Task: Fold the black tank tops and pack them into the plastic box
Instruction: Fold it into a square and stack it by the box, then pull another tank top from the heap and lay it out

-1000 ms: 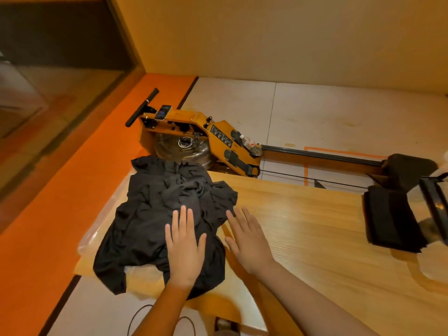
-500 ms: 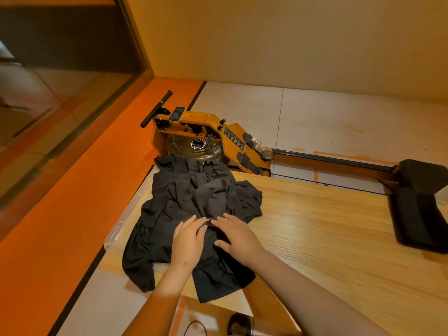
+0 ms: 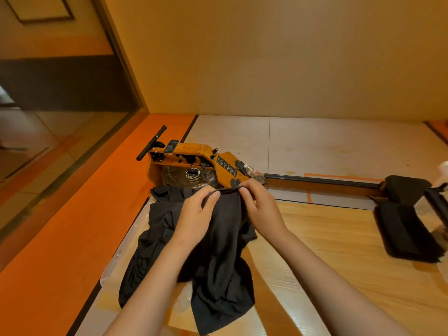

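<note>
Both hands have gone from flat to gripping cloth, head view only: left hand [image 3: 196, 215] and right hand [image 3: 263, 207] each pinch one edge of a black tank top [image 3: 225, 234], fingers and thumbs curled over it, hands close together, edge raised above the pile [image 3: 157, 229]. One second back the left hand lay flat on the pile with straight fingers and the right hand lay flat on the bare worktop [image 3: 339, 251]; half a second back both had met on the cloth, fingers starting to curl. So the change is reach done, grasp made, one garment coming up off the heap. Rest of that tank top hangs toward the near worktop edge, its lower part draped over the pile, not free. Pile sits at the left end of the worktop, spilling over a clear plastic rim [image 3: 116, 260] beneath it; likely the plastic box or its lid, cannot tell which. Camera has also tipped up, more wall in shot. Dark folded stack [image 3: 407, 234] lies at the far right of the worktop, well apart from the hands. Rowing machine [image 3: 194, 158] on the floor behind the pile, not in play. Judgement: task early, one top being separated for folding, nothing visibly packed. Next move likely needs lifting it clear and spreading it on bare wood to the right; risk is dragging a neighbouring top along.
</note>
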The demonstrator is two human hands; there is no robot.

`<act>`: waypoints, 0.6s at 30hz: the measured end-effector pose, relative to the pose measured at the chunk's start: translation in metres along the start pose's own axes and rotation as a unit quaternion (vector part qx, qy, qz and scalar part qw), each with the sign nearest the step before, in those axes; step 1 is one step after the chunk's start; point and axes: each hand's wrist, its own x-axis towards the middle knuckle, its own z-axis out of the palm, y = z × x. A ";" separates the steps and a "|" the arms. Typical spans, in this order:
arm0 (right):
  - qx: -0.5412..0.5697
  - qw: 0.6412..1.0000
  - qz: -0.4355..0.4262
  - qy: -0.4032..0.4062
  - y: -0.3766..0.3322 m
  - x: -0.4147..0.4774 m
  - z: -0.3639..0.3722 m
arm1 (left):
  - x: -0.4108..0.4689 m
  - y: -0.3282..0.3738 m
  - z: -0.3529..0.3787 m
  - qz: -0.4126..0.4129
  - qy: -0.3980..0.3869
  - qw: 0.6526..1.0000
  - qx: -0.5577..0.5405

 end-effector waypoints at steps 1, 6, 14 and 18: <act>0.010 1.000 -0.004 0.018 -0.003 0.005 -0.009 | 0.008 0.010 -0.001 0.014 0.002 1.000 -0.003; 0.040 0.998 -0.013 0.056 -0.016 0.023 -0.063 | 0.041 0.065 -0.006 0.034 -0.082 0.996 -0.032; 0.085 0.992 0.085 -0.045 -0.029 0.025 -0.177 | 0.060 0.090 0.012 -0.013 -0.301 0.952 -0.057; 0.064 0.990 0.113 -0.049 -0.014 0.016 -0.221 | 0.070 0.105 0.046 -0.004 -0.331 0.942 -0.061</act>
